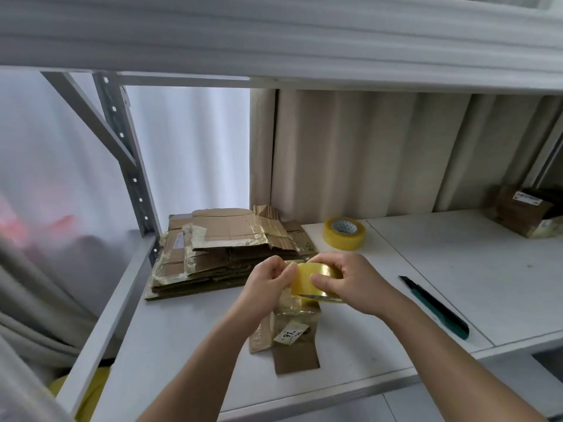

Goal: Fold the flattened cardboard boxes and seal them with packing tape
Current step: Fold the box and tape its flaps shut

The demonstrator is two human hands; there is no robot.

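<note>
Yellow tape roll (315, 283) gripped by right hand (350, 284); left hand (268, 284) pinches its edge above box (297, 333).

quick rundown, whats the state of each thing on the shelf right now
tape roll in hands: held up over the small box
left hand: pinching at the roll's edge
right hand: gripping the roll
small box: folded, old tape on it
flat box stack: unfolded, piled
spare tape roll: lying flat
knife: lying untouched

I'm looking at a packing or storeroom corner, white metal shelving upright (128, 153), stack of flattened cardboard boxes (219, 254), spare packing tape roll (344, 233), utility knife (434, 307), curtained wall (365, 153).
</note>
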